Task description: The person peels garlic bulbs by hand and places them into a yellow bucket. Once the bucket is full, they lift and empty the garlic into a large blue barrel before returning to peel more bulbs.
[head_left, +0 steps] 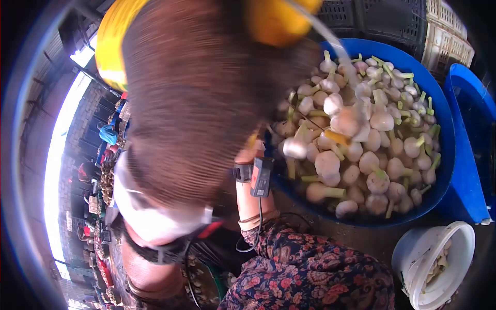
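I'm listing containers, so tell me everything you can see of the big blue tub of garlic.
The blue tub looks plastic, wide and roundish, with a smooth rim. It sits upright, filled with garlic bulbs, many with green stem stubs, beside another blue container. A blurred brown shape hides its upper left edge; contact there is unclear.

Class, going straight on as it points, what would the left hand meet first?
Perhaps the black slatted plastic crates; the left hand is blurred near the camera, so aim and depth are unclear.

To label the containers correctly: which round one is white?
The bucket at lower right; the large tub of garlic bulbs is blue, and the basin at the bottom edge is green.
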### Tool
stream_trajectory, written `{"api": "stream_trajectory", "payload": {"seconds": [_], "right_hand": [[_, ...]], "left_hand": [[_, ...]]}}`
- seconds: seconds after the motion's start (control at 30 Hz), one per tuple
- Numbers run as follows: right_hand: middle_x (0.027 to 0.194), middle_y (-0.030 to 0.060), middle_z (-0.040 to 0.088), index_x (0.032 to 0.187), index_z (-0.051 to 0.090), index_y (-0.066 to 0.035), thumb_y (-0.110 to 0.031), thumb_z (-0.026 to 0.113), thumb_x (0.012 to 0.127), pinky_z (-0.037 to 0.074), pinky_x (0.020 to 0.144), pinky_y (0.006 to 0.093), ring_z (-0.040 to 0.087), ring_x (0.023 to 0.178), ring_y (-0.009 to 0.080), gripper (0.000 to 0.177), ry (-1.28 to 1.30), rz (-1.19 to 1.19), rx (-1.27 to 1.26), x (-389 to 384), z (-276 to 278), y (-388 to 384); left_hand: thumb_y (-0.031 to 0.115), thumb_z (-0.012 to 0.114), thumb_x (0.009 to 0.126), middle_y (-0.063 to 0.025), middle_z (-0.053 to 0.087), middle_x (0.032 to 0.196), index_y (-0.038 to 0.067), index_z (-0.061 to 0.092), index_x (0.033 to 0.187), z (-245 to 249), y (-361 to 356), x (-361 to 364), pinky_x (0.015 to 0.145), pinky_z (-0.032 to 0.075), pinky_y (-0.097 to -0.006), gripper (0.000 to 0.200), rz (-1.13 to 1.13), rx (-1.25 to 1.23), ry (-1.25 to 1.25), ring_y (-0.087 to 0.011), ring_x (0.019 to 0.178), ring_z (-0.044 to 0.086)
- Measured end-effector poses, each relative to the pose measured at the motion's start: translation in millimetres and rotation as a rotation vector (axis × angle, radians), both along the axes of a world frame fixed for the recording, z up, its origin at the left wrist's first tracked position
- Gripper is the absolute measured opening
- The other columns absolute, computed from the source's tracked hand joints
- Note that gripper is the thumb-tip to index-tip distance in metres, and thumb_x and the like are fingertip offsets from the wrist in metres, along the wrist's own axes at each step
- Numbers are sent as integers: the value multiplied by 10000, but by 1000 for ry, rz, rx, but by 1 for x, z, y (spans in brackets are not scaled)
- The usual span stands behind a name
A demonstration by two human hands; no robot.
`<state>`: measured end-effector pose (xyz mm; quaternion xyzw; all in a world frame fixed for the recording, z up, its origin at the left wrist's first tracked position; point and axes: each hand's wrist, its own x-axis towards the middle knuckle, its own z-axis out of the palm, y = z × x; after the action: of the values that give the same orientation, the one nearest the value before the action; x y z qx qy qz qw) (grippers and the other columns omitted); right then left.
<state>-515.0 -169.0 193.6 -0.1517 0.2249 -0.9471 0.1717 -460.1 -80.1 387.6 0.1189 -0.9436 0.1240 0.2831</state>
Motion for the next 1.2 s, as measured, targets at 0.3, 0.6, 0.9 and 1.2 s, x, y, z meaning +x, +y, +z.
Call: {"api": "stream_trajectory", "payload": {"seconds": [0.3, 0.6, 0.9, 1.2], "right_hand": [[916, 68, 641, 1001, 598, -37, -282, 377, 922, 502, 764, 338, 626, 857, 217, 339, 220, -191, 57, -21, 12, -23], [875, 57, 664, 975, 643, -63, -723, 384, 803, 478, 695, 286, 607, 765, 177, 729, -157, 825, -67, 16, 87, -22], [1122, 150, 446, 1185, 446, 40, -297, 637, 839, 389, 879, 381, 460, 1060, 256, 520, 943, -781, -14, 28, 135, 63], [703, 25, 585, 970, 646, -100, -269, 752, 622, 457, 554, 335, 579, 597, 225, 401, 1689, -877, 324, 58, 147, 134]], "left_hand": [[233, 665, 801, -109, 644, 999, 2, 559, 1185, 39, -105, 53, 814, 461, -270, 461, 19, 260, 695, -143, 886, 599], [164, 524, 907, -91, 575, 1116, -9, 571, 1166, -12, -154, 216, 910, 409, -303, 315, 115, 611, 979, -175, 1008, 550], [209, 608, 846, -103, 601, 1088, -25, 558, 1128, -35, -144, 218, 905, 423, -330, 370, -438, 1270, 1389, -198, 999, 565], [262, 493, 923, -131, 551, 1220, -10, 479, 1242, -68, -141, 190, 952, 432, -361, 420, -594, 1613, 1202, -221, 1100, 544]]}}
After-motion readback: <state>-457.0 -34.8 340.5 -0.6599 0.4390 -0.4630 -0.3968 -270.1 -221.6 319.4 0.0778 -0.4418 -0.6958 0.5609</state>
